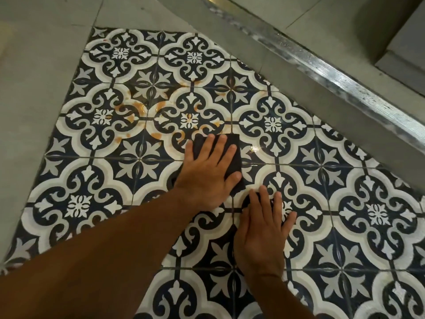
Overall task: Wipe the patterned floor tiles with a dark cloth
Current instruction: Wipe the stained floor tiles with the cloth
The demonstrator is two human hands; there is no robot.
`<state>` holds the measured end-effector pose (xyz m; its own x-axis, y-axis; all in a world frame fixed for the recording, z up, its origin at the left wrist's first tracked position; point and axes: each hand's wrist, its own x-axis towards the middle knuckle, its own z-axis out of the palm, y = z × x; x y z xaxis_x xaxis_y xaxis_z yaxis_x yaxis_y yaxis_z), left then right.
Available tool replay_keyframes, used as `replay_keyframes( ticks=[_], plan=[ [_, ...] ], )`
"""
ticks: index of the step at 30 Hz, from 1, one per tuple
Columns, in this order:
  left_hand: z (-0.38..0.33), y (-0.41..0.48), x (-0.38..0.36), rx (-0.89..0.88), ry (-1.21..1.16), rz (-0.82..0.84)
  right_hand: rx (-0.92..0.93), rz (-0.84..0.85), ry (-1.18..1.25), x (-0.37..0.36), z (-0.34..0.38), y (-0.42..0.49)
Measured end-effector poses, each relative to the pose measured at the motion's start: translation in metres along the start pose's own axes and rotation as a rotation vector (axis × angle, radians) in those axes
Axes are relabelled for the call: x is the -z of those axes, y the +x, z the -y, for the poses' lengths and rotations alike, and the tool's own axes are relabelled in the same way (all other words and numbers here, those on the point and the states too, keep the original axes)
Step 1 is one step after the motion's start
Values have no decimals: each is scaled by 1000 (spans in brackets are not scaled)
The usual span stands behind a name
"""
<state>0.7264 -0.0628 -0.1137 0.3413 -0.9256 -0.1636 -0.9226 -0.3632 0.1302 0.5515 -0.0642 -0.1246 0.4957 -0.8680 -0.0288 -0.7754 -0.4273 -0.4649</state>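
My left hand [207, 178] lies flat, fingers spread, pressing down on the dark square cloth [232, 155]; palm is on top of it, not clenched around it. The cloth sits on the navy-and-white patterned floor tiles [322, 203], near the middle of the tiled patch, just below the orange-brown smears [138, 111] that spread over the tiles up and left of it. My right hand [264, 233] is open too, palm down straight on the tiles, holding nothing, just beside the cloth's lower corner; can't tell if fingertips touch it. Tiles look glossy, with a small bright glare spot [254, 148] right of the cloth. The patterned patch is wedge-shaped, bordered by plain grey floor slabs [34, 100] on the left and top. On the right a grey strip runs along a scuffed silver metal rail [333, 74] going diagonally from the top down to the right edge. Beyond the rail is more grey flooring and a grey raised block [402, 42] in the top right corner.
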Motion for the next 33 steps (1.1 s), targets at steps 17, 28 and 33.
replay_keyframes(
  ticks=[17, 28, 33],
  plan=[
    [100, -77, 8, 72, -122, -28, -13, 62, -93, 0, 2, 1],
    [105, -78, 2, 42, -179, -81, -33, -142, 233, 8, 38, 21],
    [107, -78, -2, 42, -202, -99, 77, 56, 96, -30, 102, 76]
  ],
)
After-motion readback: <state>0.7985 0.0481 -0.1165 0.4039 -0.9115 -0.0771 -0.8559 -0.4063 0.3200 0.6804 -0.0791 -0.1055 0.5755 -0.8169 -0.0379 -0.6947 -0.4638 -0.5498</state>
